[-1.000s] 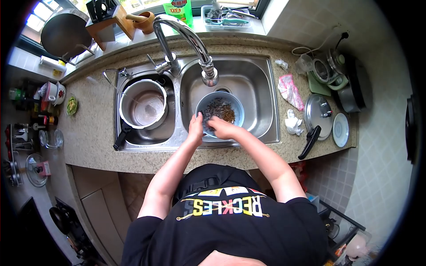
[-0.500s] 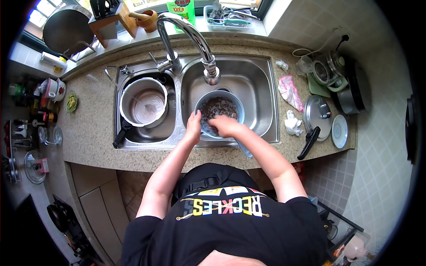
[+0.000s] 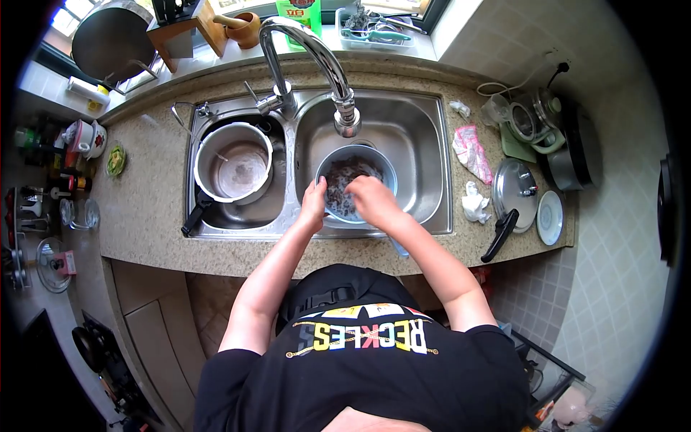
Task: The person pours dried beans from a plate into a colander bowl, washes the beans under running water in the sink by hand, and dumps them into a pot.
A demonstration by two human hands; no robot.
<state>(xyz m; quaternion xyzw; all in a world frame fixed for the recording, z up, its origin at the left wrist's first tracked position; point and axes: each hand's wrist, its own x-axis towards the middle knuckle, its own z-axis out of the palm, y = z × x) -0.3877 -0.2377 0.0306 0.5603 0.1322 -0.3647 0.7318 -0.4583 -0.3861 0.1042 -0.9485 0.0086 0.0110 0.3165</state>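
Observation:
A round blue-grey bowl (image 3: pixel 389 171) with a handle stands in the right sink basin (image 3: pixel 421 151). Inside it lie small dark brown bits (image 3: pixel 341 189) in cloudy water. My left hand (image 3: pixel 314 201) grips the bowl's left rim. Over the bowl's right half is my right hand (image 3: pixel 372 198), its fingers bent down and pressed together above the bits; whether they pinch anything is too small to tell. The chrome faucet (image 3: pixel 347 119) hangs just behind the bowl.
A metal pot (image 3: pixel 237 173) with a black handle sits in the left basin. Right of the sink lie a pink-white cloth (image 3: pixel 471 153), crumpled white tissue (image 3: pixel 475 201), a pot lid (image 3: pixel 515 191) and a small plate (image 3: pixel 550 217).
My right hand has risen a little from the contents and its fingers have drawn together. The bits have spread about in the bowl. My left hand stays on the rim.

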